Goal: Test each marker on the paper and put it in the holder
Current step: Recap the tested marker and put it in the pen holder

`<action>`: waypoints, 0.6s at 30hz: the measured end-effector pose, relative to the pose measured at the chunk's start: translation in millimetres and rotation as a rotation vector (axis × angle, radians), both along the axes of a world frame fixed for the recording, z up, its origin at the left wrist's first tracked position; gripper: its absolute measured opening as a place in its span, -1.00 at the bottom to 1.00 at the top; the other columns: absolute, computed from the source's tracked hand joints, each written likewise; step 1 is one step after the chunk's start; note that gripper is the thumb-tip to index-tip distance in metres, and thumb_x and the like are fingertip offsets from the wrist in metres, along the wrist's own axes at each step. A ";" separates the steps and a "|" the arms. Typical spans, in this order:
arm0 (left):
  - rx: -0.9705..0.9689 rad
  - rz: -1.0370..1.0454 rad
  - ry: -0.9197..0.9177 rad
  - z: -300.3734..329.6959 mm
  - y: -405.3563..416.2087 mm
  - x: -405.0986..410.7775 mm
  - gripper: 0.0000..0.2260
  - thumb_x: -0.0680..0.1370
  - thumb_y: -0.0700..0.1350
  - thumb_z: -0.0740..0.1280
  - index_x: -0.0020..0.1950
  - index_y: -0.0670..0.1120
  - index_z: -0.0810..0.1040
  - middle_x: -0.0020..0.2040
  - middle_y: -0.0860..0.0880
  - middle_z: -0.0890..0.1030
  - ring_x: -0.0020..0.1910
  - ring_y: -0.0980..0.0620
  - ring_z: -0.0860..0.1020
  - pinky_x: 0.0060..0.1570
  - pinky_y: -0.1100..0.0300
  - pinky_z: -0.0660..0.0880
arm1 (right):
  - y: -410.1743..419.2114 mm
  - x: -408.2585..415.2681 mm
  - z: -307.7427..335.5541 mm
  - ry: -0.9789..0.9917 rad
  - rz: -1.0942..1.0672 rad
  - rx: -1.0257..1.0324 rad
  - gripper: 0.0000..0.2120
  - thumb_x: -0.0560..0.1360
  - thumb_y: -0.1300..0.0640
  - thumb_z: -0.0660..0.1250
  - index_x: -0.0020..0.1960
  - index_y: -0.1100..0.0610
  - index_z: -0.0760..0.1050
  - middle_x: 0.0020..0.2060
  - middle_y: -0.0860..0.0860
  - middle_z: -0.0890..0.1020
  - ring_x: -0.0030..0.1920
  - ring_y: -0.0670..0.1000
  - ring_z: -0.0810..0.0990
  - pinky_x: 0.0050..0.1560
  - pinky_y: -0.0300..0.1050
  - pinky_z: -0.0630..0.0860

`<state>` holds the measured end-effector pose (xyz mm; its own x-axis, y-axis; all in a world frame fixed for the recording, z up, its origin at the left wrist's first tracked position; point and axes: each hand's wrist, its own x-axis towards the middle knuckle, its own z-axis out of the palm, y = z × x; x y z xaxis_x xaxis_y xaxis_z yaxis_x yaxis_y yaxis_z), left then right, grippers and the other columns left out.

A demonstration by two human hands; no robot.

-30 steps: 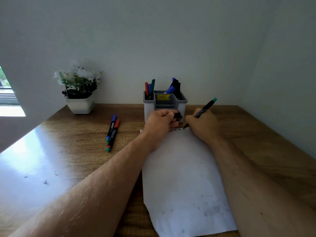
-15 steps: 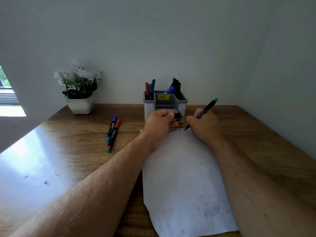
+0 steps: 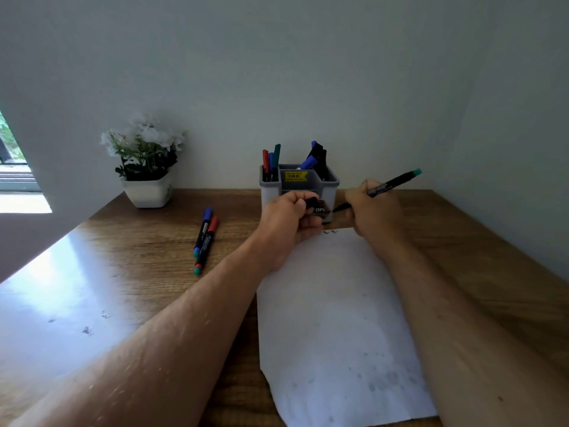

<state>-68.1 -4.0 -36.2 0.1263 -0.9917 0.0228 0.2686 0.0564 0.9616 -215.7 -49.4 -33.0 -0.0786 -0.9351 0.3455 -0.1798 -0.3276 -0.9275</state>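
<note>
Lifted off the paper since half a sec ago: the black marker (image 3: 388,185) w/ green end cap now has its tip up in the air, level w/ the cap, no longer on the sheet. Right hand (image 3: 374,212) grips the marker barrel, fingers curled round it, tip pointing left at the black cap (image 3: 314,208) pinched in the left hand (image 3: 288,223). Tip and cap nearly meet, small gap betw them, right in front of the holder (image 3: 300,188).

Paper (image 3: 335,318) lies under both hands, far edge just short of the holder, near edge at the desk's front edge; a few small scribbles (image 3: 330,232) at its far edge betw the hands. Holder sits at the desk's back edge, centre, against the wall; red, blue, green markers upright in its left compartment, blue and black ones leaning in the right.

Two untested markers (image 3: 205,238) lie side by side left of the paper, well apart from it, approx mid-desk. Flower pot (image 3: 148,192) at back-left corner. Desk (image 3: 138,303) to the left of the forearms and right of the paper is open wood; right side wall runs close along the right edge.
</note>
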 end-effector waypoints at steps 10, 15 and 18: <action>-0.007 0.043 -0.040 0.5 4.1 -0.9 -0.72 0.67 -0.25 0.07 0.00 -0.09 0.58 -0.21 -0.05 0.59 -0.40 0.12 0.53 -0.25 0.15 0.60 | 8.3 13.7 12.2 -0.384 0.344 0.003 -0.81 0.37 0.22 0.26 -0.38 0.09 0.31 -0.53 0.11 0.50 -0.64 -0.04 0.19 -0.57 -0.32 0.13; -0.009 0.021 -0.045 -0.7 3.6 -1.7 -0.72 0.67 -0.25 0.07 0.04 -0.11 0.58 -0.19 -0.07 0.60 -0.38 0.10 0.52 -0.25 0.14 0.58 | 6.4 16.2 9.5 -0.291 0.331 0.020 -0.75 0.37 0.17 0.30 -0.45 0.00 0.38 -0.54 0.09 0.52 -0.66 -0.06 0.23 -0.58 -0.33 0.17; -0.017 0.017 -0.051 -0.9 3.3 -0.8 -0.72 0.68 -0.24 0.07 0.05 -0.12 0.58 -0.18 -0.08 0.60 -0.37 0.10 0.52 -0.26 0.14 0.57 | 6.6 17.9 9.7 -0.255 0.291 0.030 -0.76 0.35 0.14 0.30 -0.47 -0.02 0.40 -0.54 0.09 0.53 -0.66 -0.06 0.25 -0.58 -0.33 0.18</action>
